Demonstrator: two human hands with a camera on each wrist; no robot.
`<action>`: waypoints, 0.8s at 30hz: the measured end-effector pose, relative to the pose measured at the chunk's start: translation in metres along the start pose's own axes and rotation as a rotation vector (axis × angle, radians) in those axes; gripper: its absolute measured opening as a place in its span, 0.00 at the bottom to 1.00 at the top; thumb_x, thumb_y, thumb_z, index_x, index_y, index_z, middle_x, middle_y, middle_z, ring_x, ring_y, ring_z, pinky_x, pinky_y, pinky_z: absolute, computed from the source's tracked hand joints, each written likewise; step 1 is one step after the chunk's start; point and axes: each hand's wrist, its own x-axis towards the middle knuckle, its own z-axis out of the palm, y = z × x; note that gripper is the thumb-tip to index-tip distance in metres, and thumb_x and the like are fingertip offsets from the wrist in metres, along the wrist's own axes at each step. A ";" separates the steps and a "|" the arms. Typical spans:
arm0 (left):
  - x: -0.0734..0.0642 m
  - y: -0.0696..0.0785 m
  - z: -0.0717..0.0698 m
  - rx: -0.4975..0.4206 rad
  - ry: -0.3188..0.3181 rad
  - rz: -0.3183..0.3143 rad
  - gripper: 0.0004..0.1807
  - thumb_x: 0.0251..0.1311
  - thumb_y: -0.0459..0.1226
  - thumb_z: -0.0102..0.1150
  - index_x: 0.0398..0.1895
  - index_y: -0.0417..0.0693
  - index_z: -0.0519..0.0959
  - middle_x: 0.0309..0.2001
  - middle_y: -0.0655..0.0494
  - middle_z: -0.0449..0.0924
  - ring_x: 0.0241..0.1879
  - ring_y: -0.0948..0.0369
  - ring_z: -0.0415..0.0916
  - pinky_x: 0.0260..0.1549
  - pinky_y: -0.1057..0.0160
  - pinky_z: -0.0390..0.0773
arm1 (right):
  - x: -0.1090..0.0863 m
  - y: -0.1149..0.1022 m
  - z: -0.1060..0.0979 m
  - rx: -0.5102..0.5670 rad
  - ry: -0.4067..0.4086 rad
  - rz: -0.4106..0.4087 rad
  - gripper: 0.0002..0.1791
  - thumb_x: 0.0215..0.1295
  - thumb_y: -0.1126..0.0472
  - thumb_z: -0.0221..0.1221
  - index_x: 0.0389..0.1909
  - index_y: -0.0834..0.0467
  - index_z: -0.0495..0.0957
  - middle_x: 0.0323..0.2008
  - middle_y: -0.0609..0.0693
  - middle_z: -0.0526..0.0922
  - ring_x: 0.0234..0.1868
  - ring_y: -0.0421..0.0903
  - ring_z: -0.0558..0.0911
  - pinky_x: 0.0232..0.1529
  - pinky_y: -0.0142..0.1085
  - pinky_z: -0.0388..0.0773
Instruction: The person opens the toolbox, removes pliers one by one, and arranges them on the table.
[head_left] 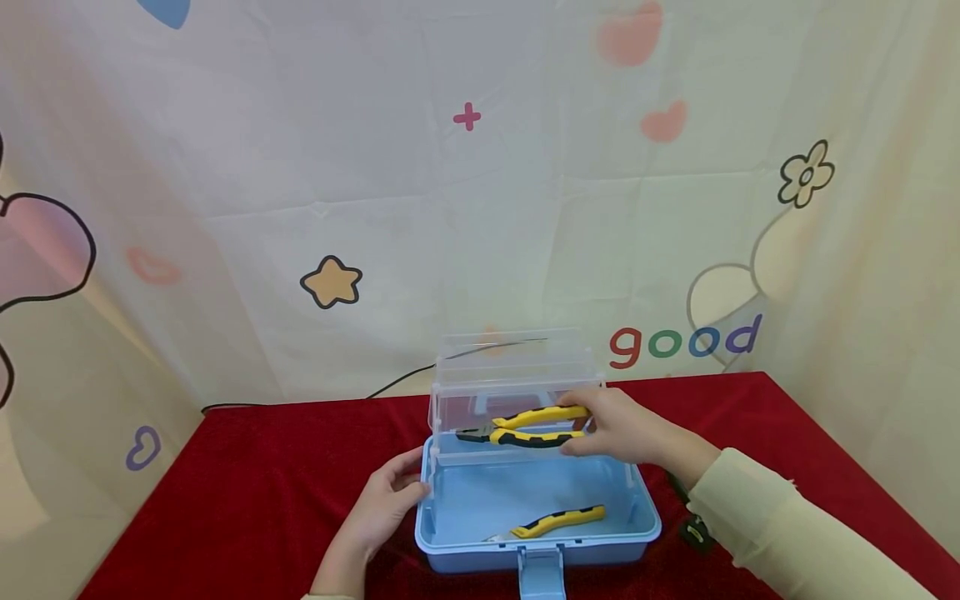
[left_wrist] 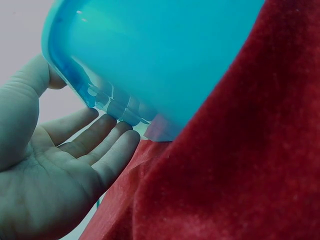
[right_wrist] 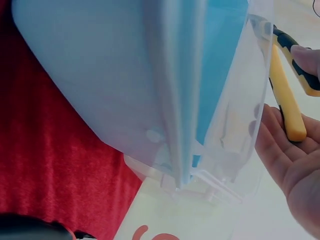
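A light blue toolbox [head_left: 648,521] stands on the red cloth with its clear lid [head_left: 517,358] raised at the back. My right hand [head_left: 618,425] holds yellow-and-black pliers [head_left: 536,437] by their spread handles, above the rear of the box. Their dark jaws point left. In the right wrist view, the thumb is on one handle and the fingers support the other. My left hand [head_left: 382,504] grips the box's left side, thumb over the rim and fingertips against the outer wall. Inside lies a tool with a yellow-and-black handle [head_left: 562,521] and a pale metallic tip.
A small black object [head_left: 697,533] lies on the cloth right of the box, partly behind the right sleeve [head_left: 757,508]. The front latch [head_left: 542,571] hangs down. A printed white curtain [head_left: 480,208] rises behind the red-covered table [head_left: 247,500].
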 end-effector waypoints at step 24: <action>0.001 -0.001 0.000 -0.012 -0.008 0.007 0.32 0.58 0.34 0.54 0.67 0.39 0.62 0.62 0.38 0.68 0.53 0.50 0.76 0.50 0.52 0.79 | -0.028 0.016 0.006 0.025 0.142 -0.030 0.30 0.49 0.53 0.70 0.54 0.56 0.74 0.46 0.50 0.79 0.41 0.43 0.80 0.37 0.33 0.83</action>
